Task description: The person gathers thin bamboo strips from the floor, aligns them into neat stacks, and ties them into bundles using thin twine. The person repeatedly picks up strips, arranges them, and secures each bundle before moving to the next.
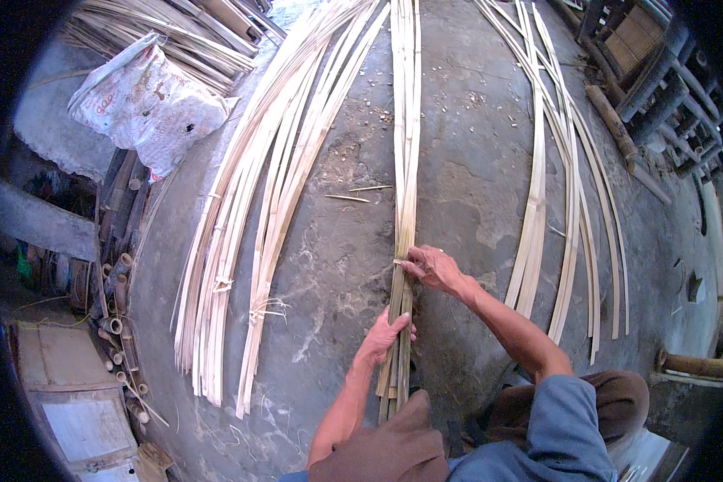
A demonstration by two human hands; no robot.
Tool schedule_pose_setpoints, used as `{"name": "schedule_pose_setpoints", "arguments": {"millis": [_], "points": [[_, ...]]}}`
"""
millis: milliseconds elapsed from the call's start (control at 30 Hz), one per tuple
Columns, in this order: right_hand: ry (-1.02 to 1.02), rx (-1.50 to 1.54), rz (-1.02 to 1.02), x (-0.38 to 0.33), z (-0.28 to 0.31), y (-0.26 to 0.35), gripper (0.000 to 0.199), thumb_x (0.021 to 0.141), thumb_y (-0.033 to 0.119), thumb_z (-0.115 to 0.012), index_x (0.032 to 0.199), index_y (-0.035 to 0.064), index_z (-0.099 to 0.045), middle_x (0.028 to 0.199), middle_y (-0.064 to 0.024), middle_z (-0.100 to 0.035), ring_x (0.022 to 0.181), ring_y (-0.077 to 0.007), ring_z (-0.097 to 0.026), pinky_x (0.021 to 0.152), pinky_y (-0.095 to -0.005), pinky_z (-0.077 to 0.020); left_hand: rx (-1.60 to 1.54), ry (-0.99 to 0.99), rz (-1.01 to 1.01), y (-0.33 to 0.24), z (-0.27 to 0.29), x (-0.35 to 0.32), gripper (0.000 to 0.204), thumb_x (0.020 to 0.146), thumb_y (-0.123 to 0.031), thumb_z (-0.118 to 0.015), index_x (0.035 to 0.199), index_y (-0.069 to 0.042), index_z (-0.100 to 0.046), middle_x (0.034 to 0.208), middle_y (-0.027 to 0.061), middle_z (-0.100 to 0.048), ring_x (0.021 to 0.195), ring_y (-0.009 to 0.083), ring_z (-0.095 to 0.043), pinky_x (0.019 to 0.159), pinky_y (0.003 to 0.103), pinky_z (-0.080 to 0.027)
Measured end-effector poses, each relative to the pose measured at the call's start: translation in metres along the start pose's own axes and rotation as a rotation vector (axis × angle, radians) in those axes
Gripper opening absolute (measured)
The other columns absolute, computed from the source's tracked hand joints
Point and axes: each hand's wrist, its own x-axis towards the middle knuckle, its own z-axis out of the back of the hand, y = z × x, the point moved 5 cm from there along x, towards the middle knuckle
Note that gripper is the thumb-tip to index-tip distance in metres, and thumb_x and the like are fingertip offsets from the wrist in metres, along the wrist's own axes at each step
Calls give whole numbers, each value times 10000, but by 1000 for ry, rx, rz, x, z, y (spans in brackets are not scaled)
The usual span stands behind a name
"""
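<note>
A bundle of bamboo strips [405, 201] lies lengthwise just right of the view's centre, running from 12 o'clock at the far edge down toward 6 o'clock, where its darker near end comes close to the person's brown-clad knee [402, 442]. The left hand [391, 329], at half past five, is closed around this bundle, its thumb lying across the top. The right hand [432, 269], toward 4 o'clock and farther up the same bundle, has its fingers drawn narrow and touching the strips' right edge beside a small pale band; whether it pinches that band or only presses on the strips cannot be told. A concrete floor [321, 241] spreads beneath everything. From past 11 o'clock down to half past seven stretches a broad spread of pale strips [249, 193], knotted near its lower ends with thin ties [223, 284]. A looser group of strips [570, 185] fans between 1 and 4 o'clock, some crossing others near the far end. Two short slivers [349, 198] lie near the bundle, on its 10 o'clock side. A crumpled white sack [153, 108] sits at 10 o'clock, against a heap of split bamboo [193, 60]. Cut bamboo tubes [114, 325] are stacked toward half past eight, and a dark framework of poles [667, 96] stands around 2 o'clock.
</note>
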Motion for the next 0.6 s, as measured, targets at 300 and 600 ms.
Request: {"name": "schedule_pose_setpoints", "arguments": {"millis": [300,600], "points": [[-94,-352,220,-5,14,-18,208,935,221,-597,941,17,-556,801,-164,-625,753,-350,-636,665,-434,-491,22,-26,-15,-2,-2,0,411,945,-311,-658,1213,-92,-438,832,68,-613,704,165,-641,626,335,-550],[-90,128,21,10,39,-15,242,918,213,-606,1060,19,-581,958,-194,-676,913,-403,-652,789,-483,-511,56,-88,-1,-2,-2,-3,438,951,-268,-649,1293,-95,-438,866,59,-618,734,165,-634,675,340,-562]]}}
